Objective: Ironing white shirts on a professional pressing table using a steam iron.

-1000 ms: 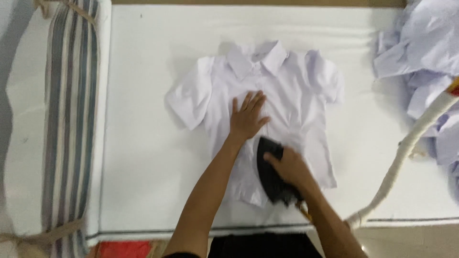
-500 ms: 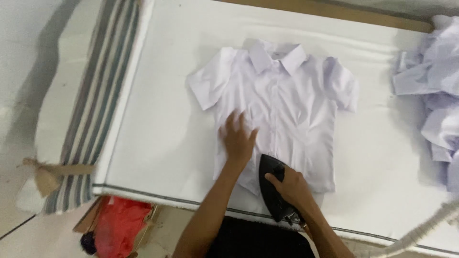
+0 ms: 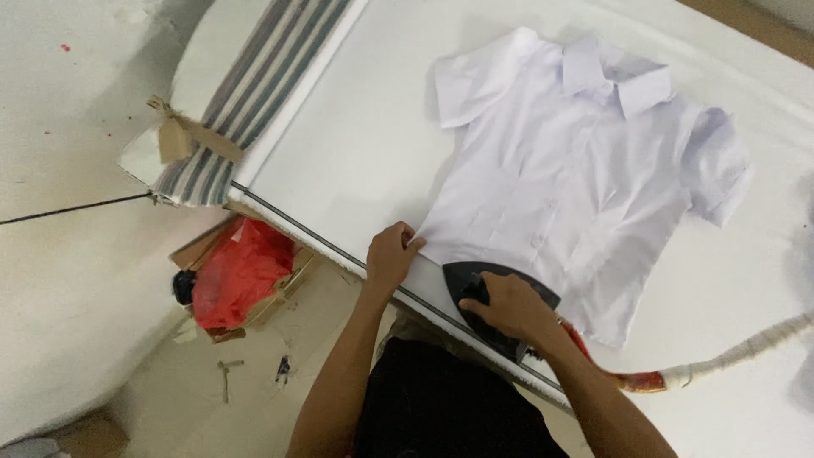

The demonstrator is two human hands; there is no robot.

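Shirt: a white short-sleeved shirt [image 3: 585,187] lies flat, front up, on the white padded surface [image 3: 356,144], collar at the far side, hem towards the near edge.
Left hand: the left hand [image 3: 392,257] pinches the near left corner of the shirt's hem, fingers closed on the cloth at the surface's near edge.
Right hand: the right hand [image 3: 507,307] is closed around the handle of a black iron [image 3: 496,293], which rests on the shirt's hem, just right of the left hand.
Cord: a cloth-wrapped cord [image 3: 729,360] runs right from the iron.
Left of surface: a striped cloth [image 3: 246,93] lies along the edge.
Floor: a red bag [image 3: 237,271] sits in a cardboard box [image 3: 273,298] below.
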